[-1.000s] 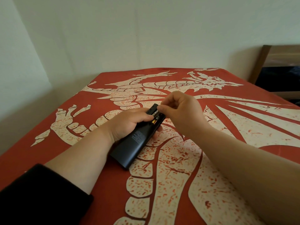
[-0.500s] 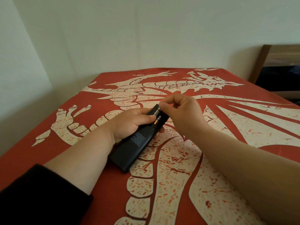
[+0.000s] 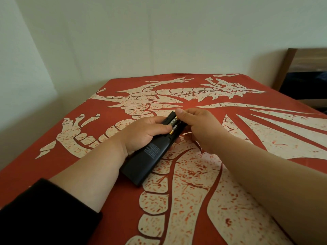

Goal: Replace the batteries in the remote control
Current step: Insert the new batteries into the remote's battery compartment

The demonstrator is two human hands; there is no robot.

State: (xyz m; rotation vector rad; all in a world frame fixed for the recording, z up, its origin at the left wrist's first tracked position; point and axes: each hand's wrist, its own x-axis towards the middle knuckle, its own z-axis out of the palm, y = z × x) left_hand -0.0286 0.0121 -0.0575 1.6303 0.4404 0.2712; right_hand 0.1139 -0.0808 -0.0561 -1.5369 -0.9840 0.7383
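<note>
A black remote control (image 3: 150,156) lies back side up on the red cloth, its far end raised in my left hand (image 3: 143,133). Its battery bay is uncovered and two black-and-gold batteries (image 3: 174,127) lie side by side in it. My left thumb rests at the near end of the batteries. My right hand (image 3: 196,124) reaches in from the right, fingertips pinched at the far end of the batteries by the remote's top edge. Whether those fingers grip a battery or only press on it is hidden. No battery cover is in view.
A red cloth with a white dragon print (image 3: 194,174) covers the whole surface. Pale walls close it off behind and on the left. A dark wooden frame (image 3: 286,68) stands at the far right.
My right hand has moved from above the battery bay to its far end and lowered onto the batteries. The left hand and the remote have barely shifted.
</note>
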